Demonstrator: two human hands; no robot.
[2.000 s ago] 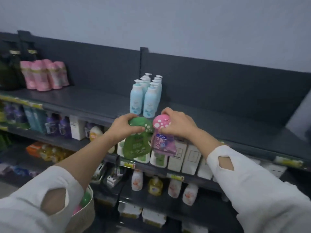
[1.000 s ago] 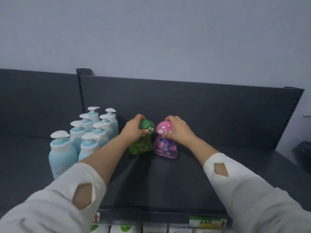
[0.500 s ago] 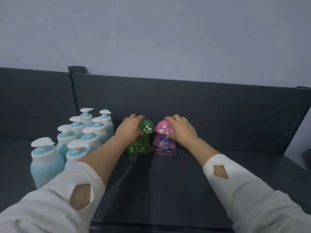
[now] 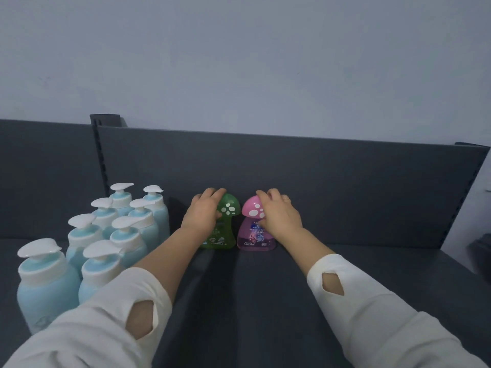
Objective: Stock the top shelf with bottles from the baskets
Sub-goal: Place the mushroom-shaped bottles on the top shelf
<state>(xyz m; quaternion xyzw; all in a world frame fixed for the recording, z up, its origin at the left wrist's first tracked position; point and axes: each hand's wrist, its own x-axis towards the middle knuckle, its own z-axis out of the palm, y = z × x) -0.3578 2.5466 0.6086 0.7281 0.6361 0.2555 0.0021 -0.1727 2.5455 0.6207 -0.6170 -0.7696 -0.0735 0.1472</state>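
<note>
Left hand (image 4: 203, 212) grips the green bottle (image 4: 224, 225) by its cap; right hand (image 4: 280, 215) grips the pink bottle (image 4: 253, 231) likewise, both upright on the top shelf (image 4: 265, 301) beside blue pump bottles (image 4: 106, 235).

white-spotted green bottle (image 4: 224, 225), white-spotted pink bottle (image 4: 253, 227)
</note>
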